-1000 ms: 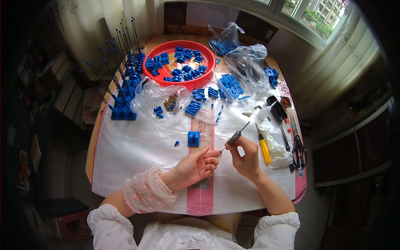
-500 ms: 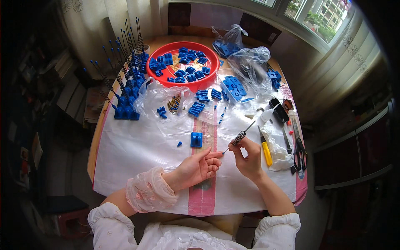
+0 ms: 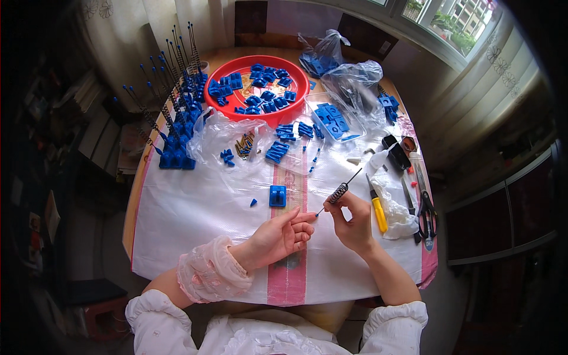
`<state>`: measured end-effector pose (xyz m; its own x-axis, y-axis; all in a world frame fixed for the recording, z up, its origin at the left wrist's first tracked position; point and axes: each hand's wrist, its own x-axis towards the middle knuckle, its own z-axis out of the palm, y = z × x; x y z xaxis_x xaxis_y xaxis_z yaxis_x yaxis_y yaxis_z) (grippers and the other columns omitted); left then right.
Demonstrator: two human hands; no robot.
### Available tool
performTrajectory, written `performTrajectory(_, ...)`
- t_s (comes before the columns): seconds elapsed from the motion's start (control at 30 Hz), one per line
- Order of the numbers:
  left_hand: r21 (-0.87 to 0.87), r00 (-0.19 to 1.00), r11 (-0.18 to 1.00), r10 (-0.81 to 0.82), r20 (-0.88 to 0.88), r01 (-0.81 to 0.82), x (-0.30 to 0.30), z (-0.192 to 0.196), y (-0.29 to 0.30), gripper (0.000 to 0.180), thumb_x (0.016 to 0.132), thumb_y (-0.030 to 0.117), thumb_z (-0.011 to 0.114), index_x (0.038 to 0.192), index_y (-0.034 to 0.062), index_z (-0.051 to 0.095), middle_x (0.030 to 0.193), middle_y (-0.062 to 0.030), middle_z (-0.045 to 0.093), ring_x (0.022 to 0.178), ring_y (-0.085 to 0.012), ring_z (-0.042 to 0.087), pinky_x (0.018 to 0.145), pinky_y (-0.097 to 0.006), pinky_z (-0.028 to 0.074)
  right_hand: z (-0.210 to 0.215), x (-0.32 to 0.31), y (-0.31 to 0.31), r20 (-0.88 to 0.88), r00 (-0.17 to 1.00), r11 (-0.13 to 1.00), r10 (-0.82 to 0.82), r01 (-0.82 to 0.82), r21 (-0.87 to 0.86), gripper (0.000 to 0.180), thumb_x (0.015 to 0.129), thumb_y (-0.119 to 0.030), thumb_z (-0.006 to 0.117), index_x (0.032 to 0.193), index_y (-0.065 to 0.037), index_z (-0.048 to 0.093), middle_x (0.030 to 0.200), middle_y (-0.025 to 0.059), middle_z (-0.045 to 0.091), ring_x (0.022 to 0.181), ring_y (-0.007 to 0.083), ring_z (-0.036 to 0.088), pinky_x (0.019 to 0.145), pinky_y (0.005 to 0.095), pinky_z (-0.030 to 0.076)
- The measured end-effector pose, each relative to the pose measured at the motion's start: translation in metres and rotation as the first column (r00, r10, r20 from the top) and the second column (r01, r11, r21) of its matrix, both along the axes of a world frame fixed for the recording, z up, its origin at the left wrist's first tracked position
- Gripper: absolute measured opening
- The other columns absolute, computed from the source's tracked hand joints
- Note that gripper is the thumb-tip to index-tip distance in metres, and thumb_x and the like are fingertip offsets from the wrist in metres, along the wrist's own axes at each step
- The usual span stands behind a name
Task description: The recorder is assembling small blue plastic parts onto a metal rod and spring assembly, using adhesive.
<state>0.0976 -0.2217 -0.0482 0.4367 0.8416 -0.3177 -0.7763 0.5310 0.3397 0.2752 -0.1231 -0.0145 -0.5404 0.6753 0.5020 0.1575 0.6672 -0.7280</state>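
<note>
My right hand pinches a thin rod with a black coil spring around it, tilted with its upper end to the right. On the rod's lower end is a small blue tip, which meets the forefinger of my left hand. That hand lies palm up, fingers stretched and slightly curled, gripping nothing. Just beyond it a square blue plastic base rests on the white sheet, with a small blue cone-shaped piece to its left.
Blue bases with upright springs crowd the far left. A red basin and a clear tray hold blue parts. Brass-coloured pieces lie on plastic film. At right are a yellow-handled screwdriver, scissors and a white bottle.
The whole view has shifted slightly. Both hands keep nearly the same pose, the blue tip still at my left forefinger.
</note>
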Motion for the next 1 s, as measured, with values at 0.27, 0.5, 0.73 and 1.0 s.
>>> performTrajectory(0.27,-0.006,1.000,1.000,-0.001,-0.001,0.001,-0.0004,0.0009,0.0000,0.050,0.107,0.040,0.036,0.136,0.0005,0.045,0.093,-0.0016,0.061,0.084,-0.0088,0.057,0.077,-0.026,0.047,0.0020,0.0007,0.0005,0.018,1.000,1.000,0.004,-0.004,-0.009,0.007,0.083,0.008,0.066,0.085,0.002,0.062,0.073,0.0088,0.065,0.065,0.0170,0.066,0.061,0.0280,0.050)
performTrajectory(0.5,-0.009,1.000,1.000,-0.001,-0.003,0.001,0.0001,0.0011,0.0003,0.050,0.107,0.040,0.035,0.136,0.0005,0.045,0.093,-0.0015,0.061,0.083,-0.0088,0.057,0.077,-0.026,0.047,0.0020,0.0012,0.0005,0.028,1.000,1.000,0.004,-0.003,-0.010,0.008,0.083,0.009,0.066,0.084,0.002,0.062,0.073,0.0083,0.066,0.066,0.0158,0.067,0.062,0.0269,0.051)
performTrajectory(0.73,0.038,0.999,0.999,-0.023,0.035,0.021,-0.0013,-0.0053,0.0007,0.048,0.107,0.041,0.034,0.132,0.0026,0.047,0.097,-0.0024,0.060,0.088,-0.0109,0.057,0.082,-0.027,0.048,0.0006,0.0010,0.0005,0.038,0.999,1.000,0.000,0.000,0.010,0.009,0.081,0.008,0.066,0.084,0.001,0.062,0.071,0.0082,0.064,0.062,0.0160,0.063,0.058,0.0276,0.048)
performTrajectory(1.0,0.036,0.999,0.999,-0.023,0.026,0.022,-0.0009,-0.0043,0.0008,0.048,0.107,0.041,0.034,0.132,0.0024,0.047,0.097,-0.0026,0.060,0.088,-0.0110,0.056,0.082,-0.027,0.047,-0.0006,-0.0003,0.0010,-0.002,1.000,0.998,0.014,-0.014,0.059,0.011,0.081,0.006,0.068,0.087,-0.001,0.061,0.068,0.0078,0.060,0.055,0.0167,0.055,0.052,0.0290,0.043)
